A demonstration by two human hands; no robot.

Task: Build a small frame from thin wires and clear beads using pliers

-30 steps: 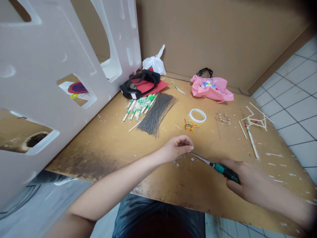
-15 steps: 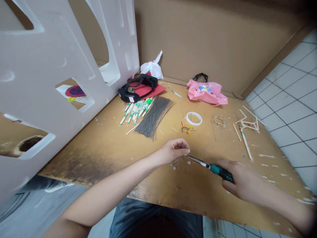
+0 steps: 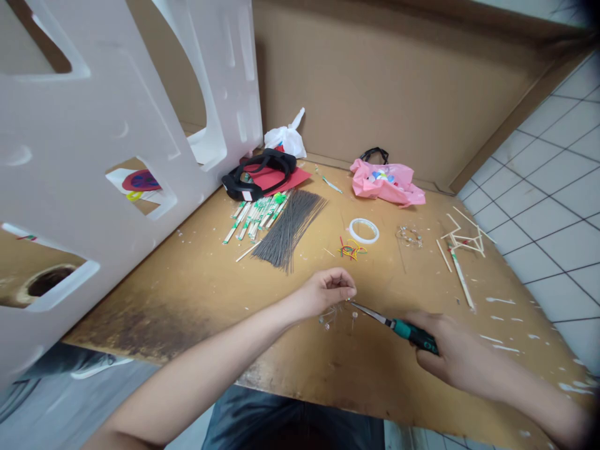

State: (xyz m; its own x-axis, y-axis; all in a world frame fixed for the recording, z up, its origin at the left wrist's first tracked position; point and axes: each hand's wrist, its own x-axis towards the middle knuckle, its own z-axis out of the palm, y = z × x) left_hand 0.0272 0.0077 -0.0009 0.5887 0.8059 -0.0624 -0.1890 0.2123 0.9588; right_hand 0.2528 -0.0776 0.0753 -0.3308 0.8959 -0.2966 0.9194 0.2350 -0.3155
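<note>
The left hand (image 3: 334, 290) pinches a beaded wire piece (image 3: 334, 310); the right hand (image 3: 440, 350) grips 1 pair of pliers (image 3: 401, 329).

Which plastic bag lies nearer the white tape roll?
The pink bag, behind the white tape roll; the white bag sits farther left, beyond the black headset.
</note>
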